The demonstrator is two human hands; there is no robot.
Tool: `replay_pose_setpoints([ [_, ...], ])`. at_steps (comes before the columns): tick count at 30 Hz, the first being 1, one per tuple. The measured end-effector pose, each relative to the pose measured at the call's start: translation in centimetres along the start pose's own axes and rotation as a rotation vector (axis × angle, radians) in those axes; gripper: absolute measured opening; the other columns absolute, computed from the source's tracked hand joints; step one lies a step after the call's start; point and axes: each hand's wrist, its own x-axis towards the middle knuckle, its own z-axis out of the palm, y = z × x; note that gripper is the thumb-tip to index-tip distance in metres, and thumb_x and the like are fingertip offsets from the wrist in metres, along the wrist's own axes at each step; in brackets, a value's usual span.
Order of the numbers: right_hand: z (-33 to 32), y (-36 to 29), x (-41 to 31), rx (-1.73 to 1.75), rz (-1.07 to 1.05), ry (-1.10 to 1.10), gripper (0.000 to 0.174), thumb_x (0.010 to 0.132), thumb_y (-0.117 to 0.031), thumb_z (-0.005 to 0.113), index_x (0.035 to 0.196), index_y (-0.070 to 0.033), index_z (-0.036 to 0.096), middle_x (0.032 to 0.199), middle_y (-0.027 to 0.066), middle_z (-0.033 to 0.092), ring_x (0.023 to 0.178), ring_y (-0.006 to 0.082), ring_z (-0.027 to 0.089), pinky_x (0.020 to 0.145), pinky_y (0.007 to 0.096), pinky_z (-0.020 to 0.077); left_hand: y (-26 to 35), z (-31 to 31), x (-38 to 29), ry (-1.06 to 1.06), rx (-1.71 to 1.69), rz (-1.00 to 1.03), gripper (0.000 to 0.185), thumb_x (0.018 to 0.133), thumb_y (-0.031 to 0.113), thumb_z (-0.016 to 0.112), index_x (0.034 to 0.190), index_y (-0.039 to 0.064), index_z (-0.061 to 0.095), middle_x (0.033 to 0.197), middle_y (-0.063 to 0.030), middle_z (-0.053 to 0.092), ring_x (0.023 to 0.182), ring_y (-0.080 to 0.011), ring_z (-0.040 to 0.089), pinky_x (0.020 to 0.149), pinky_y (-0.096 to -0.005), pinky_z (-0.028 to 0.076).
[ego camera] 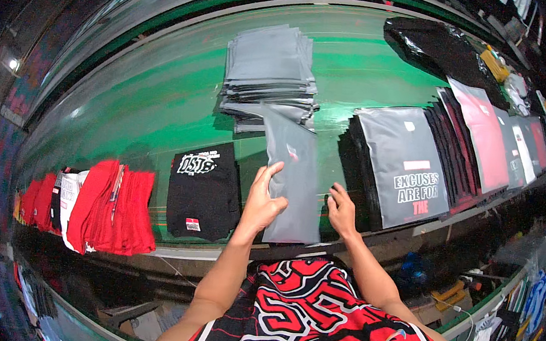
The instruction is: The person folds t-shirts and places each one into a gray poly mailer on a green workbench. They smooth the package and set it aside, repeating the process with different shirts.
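Directly before me is a frosted grey plastic garment bag (295,198), tilted, with a small red-and-white patch showing near its top. My left hand (264,197) grips its left edge between thumb and fingers. Just off its right side, my right hand (341,208) has its fingers apart and nothing in it. Whether a garment fills the bag is hard to tell. Left of my left hand lies a folded black T-shirt (205,188) with white print and a small red-and-white label. Behind the bag rises a stack of flat grey plastic bags (269,60).
Bagged printed T-shirts (403,169) stand in a leaning row on the right. Folded red garments (121,209) stack at the left on the green table (151,98). A black plastic bundle (435,50) sits at the back right. Lower shelves with clutter run beneath the table edge.
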Motion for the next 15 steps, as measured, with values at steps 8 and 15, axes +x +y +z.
replay_pose_setpoints([
  [8, -1.5, 1.7, -3.3, -0.020, -0.096, -0.194, 0.041, 0.093, -0.012, 0.067, 0.132, 0.000, 0.063, 0.143, 0.0243, 0.059, 0.141, 0.0418, 0.048, 0.120, 0.0469, 0.0377, 12.2, 5.6, 3.5, -0.070, 0.070, 0.442, 0.079, 0.068, 0.008, 0.070, 0.145, -0.003, 0.053, 0.132, -0.0164, 0.057, 0.130, -0.0299, 0.053, 0.117, -0.0369, 0.036],
  [15, -1.2, 4.7, -3.5, -0.149, -0.353, -0.051, 0.033, 0.092, -0.011, 0.064, 0.122, 0.002, 0.065, 0.131, 0.0268, 0.062, 0.127, 0.0459, 0.055, 0.107, 0.0520, 0.0454, 8.5, 14.6, 6.0, -0.144, -0.620, 0.212, 0.096, 0.073, 0.002, 0.082, 0.157, -0.004, 0.037, 0.158, -0.0145, 0.042, 0.144, -0.0242, 0.041, 0.122, -0.0370, 0.031],
])
